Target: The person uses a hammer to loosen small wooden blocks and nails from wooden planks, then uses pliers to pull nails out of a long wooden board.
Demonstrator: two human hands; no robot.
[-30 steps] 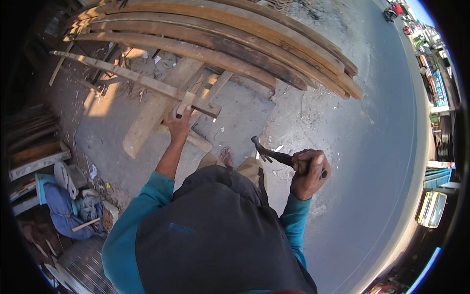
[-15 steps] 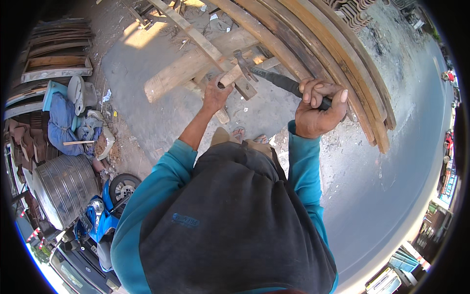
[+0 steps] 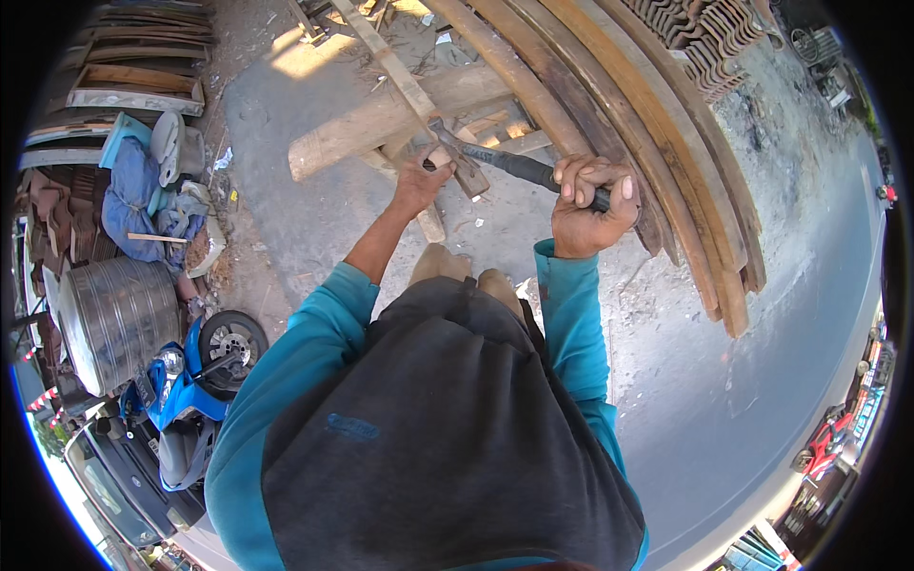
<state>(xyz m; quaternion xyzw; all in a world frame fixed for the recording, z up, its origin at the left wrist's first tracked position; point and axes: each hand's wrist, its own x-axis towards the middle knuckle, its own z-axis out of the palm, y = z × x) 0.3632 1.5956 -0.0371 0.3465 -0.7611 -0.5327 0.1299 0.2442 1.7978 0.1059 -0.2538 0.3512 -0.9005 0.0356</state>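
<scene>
My right hand is wrapped round the black grip of a claw hammer. The hammer's head is by my left hand, over the end part of a long narrow wooden batten. Closed fingers of my left hand grip a short pale wooden piece against the batten. The hammer head partly covers that piece; whether the two touch, I cannot tell. Below the batten lies a thick wooden beam, with a shorter timber crossing under it.
Several long brown planks are stacked at the right, close to my right hand. Roof tiles stand beyond them. At the left are a metal drum, a blue motorcycle, a blue bundle and stacked wooden frames.
The hammer has swung left and down, its head now over the pale piece by my left hand. My right hand has moved left with it. My left hand keeps its grip.
</scene>
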